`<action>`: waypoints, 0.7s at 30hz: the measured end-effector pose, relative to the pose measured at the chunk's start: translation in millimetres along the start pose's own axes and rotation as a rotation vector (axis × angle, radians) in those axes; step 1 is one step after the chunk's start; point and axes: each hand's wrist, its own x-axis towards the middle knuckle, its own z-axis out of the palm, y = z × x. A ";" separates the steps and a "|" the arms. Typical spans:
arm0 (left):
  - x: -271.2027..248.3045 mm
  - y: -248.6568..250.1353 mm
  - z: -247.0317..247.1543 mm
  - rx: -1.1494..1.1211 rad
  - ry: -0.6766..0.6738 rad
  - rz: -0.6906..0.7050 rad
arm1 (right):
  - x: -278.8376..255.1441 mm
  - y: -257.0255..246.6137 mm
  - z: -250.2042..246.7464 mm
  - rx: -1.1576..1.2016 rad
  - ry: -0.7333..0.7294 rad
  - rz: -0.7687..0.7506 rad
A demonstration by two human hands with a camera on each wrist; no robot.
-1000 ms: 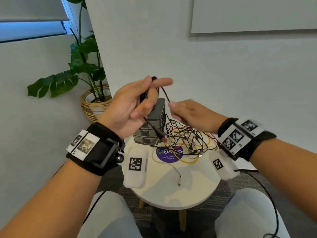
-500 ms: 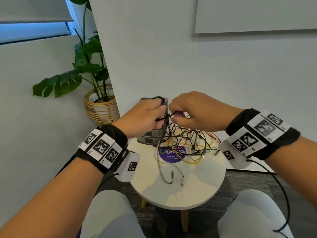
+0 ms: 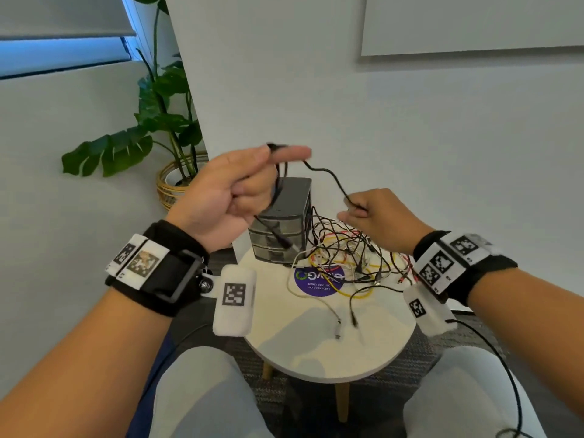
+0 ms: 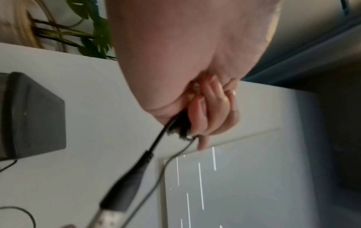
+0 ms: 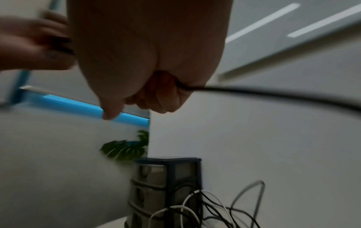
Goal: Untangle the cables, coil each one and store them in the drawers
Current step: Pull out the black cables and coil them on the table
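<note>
progress: early, first coil on the go | left hand (image 3: 235, 197) holds black cable (image 3: 328, 177) loops, raised | right hand (image 3: 377, 219) pinches its slack | tangle (image 3: 347, 257) on table (image 3: 331, 352) | drawers (image 3: 281, 226) closed, nothing stored far as I can see

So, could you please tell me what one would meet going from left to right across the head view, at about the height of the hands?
potted plant → left hand → black cable stretched between the hands → right hand

Cable tangle (image 3: 347, 257) beside drawers (image 3: 281, 229)
</note>
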 end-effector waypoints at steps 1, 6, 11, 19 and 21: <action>2.7 0.7 -1.8 -0.067 0.035 0.021 | -2.8 -9.0 3.8 -0.099 -0.077 -0.043; 12.3 -14.1 -10.1 -0.073 0.327 0.086 | -19.8 -63.1 18.3 -0.444 -0.323 -0.233; 21.3 -42.1 4.1 0.349 0.474 -0.025 | -21.7 -90.9 8.2 -0.476 -0.276 -0.387; 16.5 -43.5 14.6 0.587 0.132 -0.165 | 17.0 -57.9 -36.2 -0.234 0.015 -0.337; 15.6 -36.8 16.6 0.398 0.071 -0.193 | 21.7 -43.4 -35.5 -0.237 0.057 -0.294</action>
